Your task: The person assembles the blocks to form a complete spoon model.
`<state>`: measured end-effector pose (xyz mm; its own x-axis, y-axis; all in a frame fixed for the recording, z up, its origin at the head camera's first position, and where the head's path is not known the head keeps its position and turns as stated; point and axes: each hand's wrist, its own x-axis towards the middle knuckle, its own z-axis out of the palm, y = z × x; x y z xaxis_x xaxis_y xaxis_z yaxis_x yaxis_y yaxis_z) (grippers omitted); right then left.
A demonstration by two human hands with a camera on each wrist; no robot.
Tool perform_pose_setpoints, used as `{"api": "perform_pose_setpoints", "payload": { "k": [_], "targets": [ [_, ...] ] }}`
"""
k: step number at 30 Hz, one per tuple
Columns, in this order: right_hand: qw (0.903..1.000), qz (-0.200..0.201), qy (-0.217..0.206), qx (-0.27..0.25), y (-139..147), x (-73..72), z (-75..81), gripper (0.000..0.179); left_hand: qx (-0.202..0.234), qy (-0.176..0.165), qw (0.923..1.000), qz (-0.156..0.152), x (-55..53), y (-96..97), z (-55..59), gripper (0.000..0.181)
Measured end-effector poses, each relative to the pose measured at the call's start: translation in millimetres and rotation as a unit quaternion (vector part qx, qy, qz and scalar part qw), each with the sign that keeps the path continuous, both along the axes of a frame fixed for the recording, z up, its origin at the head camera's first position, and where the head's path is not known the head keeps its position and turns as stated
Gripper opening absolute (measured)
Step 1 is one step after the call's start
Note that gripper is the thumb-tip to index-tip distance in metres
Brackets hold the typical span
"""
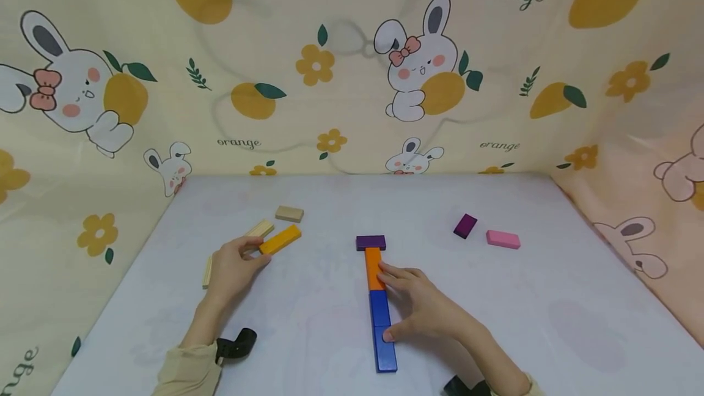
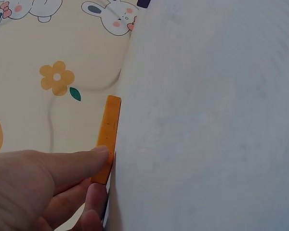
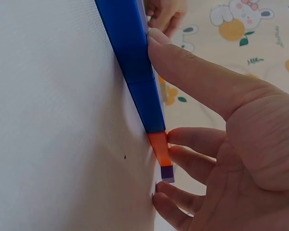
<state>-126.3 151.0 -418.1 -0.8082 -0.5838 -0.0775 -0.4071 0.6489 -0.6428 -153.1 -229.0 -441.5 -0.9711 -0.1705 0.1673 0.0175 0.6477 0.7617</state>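
My left grip pinches the yellow block, partly hiding two beige blocks; relaxed right grip touches the orange block.

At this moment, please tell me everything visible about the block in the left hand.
The yellow-orange block is a slim rectangular bar, perhaps painted wood, with small dark marks on one face. The left hand pinches its near end; its far end slants away rightward. Whether it touches the white table is unclear.

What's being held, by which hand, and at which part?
The left hand pinches the yellow block by its near end. The right hand appears only to touch the orange block and nearer blue block, not grip them.
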Motion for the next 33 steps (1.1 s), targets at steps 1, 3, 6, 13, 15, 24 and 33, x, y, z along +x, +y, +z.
{"api": "perform_pose_setpoints", "payload": {
  "k": [1, 3, 6, 13, 15, 24, 33],
  "targets": [
    [1.0000, 0.000, 0.000, 0.000, -0.2, 0.3, -0.2, 0.094, -0.001, 0.001, 1.0000, 0.000, 0.2, -0.6, -0.7, 0.039],
    [1.0000, 0.001, 0.003, 0.001, -0.7, 0.7, -0.7, 0.094, 0.000, 0.004, 1.0000, -0.002, 0.2, -1.7, -1.8, 0.039],
    [1.0000, 0.001, 0.003, 0.000, -0.8, 0.1, -1.5, 0.094, 0.001, 0.006, 1.0000, -0.006, -1.1, -2.6, -1.9, 0.039],
    [1.0000, -0.001, -0.008, -0.002, -0.3, 1.2, -2.9, 0.095, 0.009, -0.012, 0.9999, -0.008, 0.3, -2.4, -2.3, 0.038],
    [1.0000, 0.000, -0.008, -0.002, -0.4, 1.0, -2.4, 0.095, 0.009, -0.010, 0.9998, -0.011, 1.0, -2.3, -1.8, 0.038],
    [1.0000, 0.003, -0.006, -0.006, -0.6, -0.6, -0.6, 0.094, -0.004, 0.002, 0.9998, -0.018, -0.6, -2.7, -0.3, 0.037],
    [1.0000, 0.004, -0.002, -0.004, 0.9, -0.5, -1.9, 0.094, -0.028, 0.006, 0.9993, -0.022, -1.2, -1.1, -3.2, 0.036]
  ]
}}
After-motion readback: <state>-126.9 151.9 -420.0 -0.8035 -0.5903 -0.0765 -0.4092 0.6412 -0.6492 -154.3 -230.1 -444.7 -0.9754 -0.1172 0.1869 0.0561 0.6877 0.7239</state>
